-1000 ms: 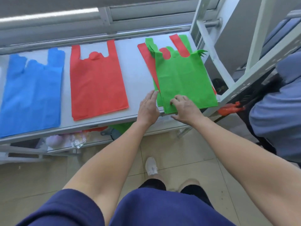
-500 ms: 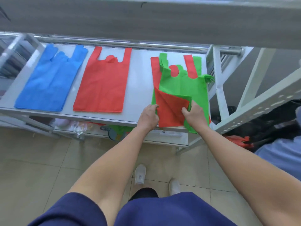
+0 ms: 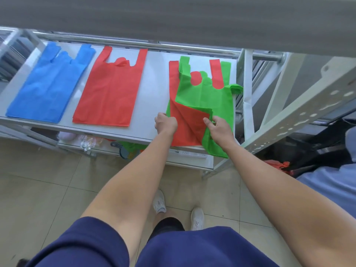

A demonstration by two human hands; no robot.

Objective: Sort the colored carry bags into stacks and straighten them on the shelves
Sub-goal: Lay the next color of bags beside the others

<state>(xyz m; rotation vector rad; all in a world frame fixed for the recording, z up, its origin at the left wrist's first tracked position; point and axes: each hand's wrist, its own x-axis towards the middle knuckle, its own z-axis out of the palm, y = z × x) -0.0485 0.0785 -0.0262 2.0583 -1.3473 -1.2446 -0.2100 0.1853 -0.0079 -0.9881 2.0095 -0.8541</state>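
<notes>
1. The mixed pile (image 3: 173,78) lay at the right end of the shelf (image 3: 152,89), its near edge hanging over the front. The blue stack (image 3: 48,83) and the red stack (image 3: 109,93) lay flat to its left.
2. Our right hand (image 3: 219,130) pinched the top green bag (image 3: 206,93) by its near-left corner between thumb and fingers (image 3: 207,120). That corner was folded back, so the red bag (image 3: 185,130) beneath showed.
3. Our left hand (image 3: 166,123) sat at the pile's left edge with its fingers curled on it. We could not tell which layer they held.
4. We judged the green bag should be peeled off slowly while the left hand held the red one down so it would not drag. The red bag could then be slid out flat towards the red stack, handles to the far side.
</notes>
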